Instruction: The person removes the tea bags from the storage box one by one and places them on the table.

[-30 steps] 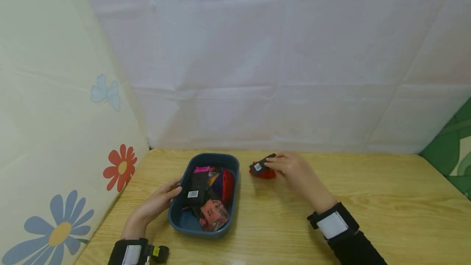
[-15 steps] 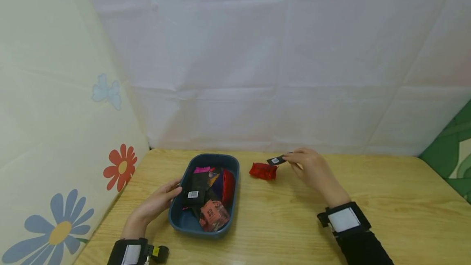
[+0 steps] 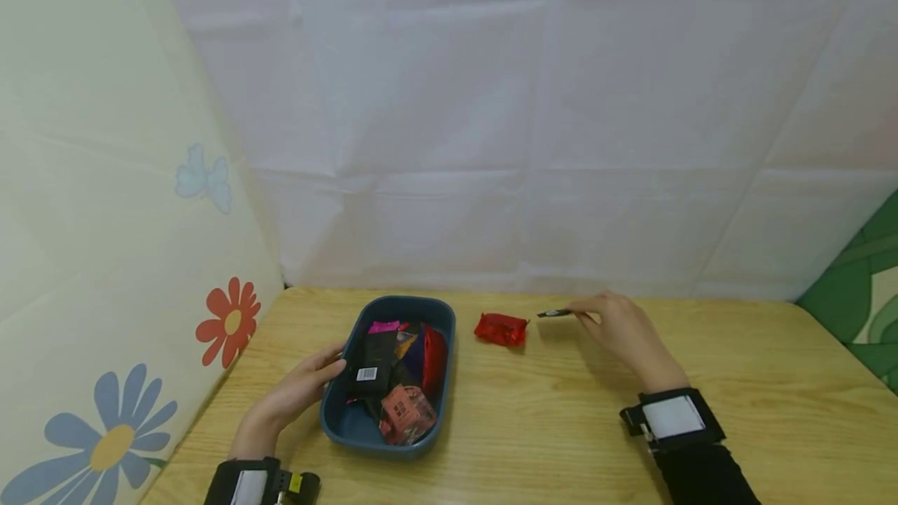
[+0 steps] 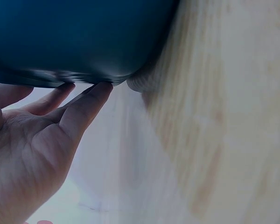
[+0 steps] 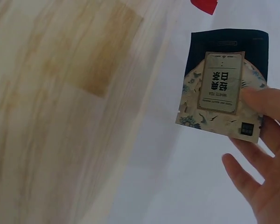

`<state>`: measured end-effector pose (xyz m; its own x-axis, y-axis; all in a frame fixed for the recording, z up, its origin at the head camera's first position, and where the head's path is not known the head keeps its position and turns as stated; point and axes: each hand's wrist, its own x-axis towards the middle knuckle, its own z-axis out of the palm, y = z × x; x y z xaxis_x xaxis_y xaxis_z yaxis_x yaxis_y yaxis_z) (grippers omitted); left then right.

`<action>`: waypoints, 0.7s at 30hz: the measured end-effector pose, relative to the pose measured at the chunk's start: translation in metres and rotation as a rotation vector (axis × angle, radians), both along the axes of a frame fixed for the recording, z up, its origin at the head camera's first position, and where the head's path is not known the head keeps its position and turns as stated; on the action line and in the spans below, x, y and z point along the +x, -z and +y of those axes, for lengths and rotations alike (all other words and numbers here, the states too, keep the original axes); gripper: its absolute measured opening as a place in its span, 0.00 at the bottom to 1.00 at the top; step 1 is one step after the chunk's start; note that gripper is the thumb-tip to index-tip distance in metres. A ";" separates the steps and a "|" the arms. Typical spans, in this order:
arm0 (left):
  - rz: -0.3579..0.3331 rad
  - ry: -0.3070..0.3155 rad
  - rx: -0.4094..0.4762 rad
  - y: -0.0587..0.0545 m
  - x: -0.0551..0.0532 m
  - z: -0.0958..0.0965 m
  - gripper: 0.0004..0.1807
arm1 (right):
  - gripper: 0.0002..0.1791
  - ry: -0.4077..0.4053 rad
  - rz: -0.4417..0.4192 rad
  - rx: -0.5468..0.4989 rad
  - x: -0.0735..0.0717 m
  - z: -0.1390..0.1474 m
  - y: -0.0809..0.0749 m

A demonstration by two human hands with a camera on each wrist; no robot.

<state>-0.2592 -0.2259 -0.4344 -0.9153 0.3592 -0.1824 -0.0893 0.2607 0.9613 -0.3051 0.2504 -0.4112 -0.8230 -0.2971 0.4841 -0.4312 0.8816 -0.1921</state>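
My right hand [image 3: 624,337] pinches a white tea packet [image 5: 221,88] by its edge, thumb on its printed face. In the head view the packet [image 3: 553,313] shows nearly edge-on, above the table. A crinkled red wrapped packet [image 3: 501,330] lies on the table left of it. My left hand [image 3: 298,392] touches the left side of a blue plastic bin [image 3: 386,450]; in the left wrist view its fairly straight fingers [image 4: 86,109] rest against the bin's outer wall [image 4: 84,42]. Several packets fill the bin, including a black one with a barcode label [image 3: 372,361] and a pinkish one [image 3: 407,414].
The wooden table [image 3: 533,427] runs back to a white sheet [image 3: 561,123] hung behind it. A cream sheet with printed flowers [image 3: 112,446] borders the left side. Green printed cloth [image 3: 859,310] hangs at the far right.
My right hand has lifted the tea packet off the red packet and moved it to the right, tilting it edge-on. The left hand and the bin have stayed in place.
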 end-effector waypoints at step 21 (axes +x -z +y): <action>-0.002 -0.021 -0.013 0.000 0.001 0.000 0.34 | 0.16 0.029 -0.414 -0.012 0.005 0.002 0.007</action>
